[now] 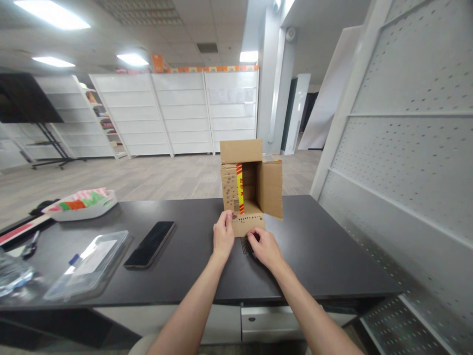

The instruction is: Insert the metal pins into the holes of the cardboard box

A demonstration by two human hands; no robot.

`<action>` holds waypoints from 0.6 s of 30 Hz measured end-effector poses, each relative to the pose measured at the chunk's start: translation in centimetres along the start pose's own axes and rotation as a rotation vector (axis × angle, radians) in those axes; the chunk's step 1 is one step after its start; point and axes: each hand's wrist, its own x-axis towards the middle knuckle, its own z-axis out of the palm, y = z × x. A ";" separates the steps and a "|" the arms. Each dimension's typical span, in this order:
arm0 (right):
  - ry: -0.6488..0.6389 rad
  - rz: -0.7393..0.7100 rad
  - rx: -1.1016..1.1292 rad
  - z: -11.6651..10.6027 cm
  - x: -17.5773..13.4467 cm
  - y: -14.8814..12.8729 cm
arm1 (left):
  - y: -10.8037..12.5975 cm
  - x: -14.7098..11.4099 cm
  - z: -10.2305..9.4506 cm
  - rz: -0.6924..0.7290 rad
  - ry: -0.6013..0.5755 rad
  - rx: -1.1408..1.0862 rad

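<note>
An open cardboard box [271, 190] stands on the black desk with its opening towards me and its flaps spread. Its front flap [244, 227] has a row of small dark holes or dots. More greyish dots cover the left flap [230, 187], beside yellow-and-red tape [240, 190]. My left hand [223, 234] is closed in a pinch at the left edge of the front flap; a small thing at its fingertips is too small to name. My right hand [264, 246] is closed at the flap's lower edge, fingertips hidden, over a cluster of thin dark rods [245, 245].
A black phone [150, 245] and a clear plastic case [90, 264] lie to the left on the desk [318, 256]. Farther left are a white basket [83, 207] with colourful contents and crumpled clear plastic [13, 273]. A perforated white panel [406, 138] rises at the right.
</note>
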 end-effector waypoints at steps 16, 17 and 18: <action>-0.006 -0.003 -0.007 -0.1 0.0 -0.1 | -0.4 -0.6 0.1 0.025 -0.088 0.150; -0.004 -0.003 -0.011 0.0 0.0 -0.1 | -0.4 -0.6 0.1 0.027 -0.094 0.155; -0.001 -0.003 -0.014 0.0 0.0 0.0 | -0.4 -0.6 0.1 0.030 -0.099 0.157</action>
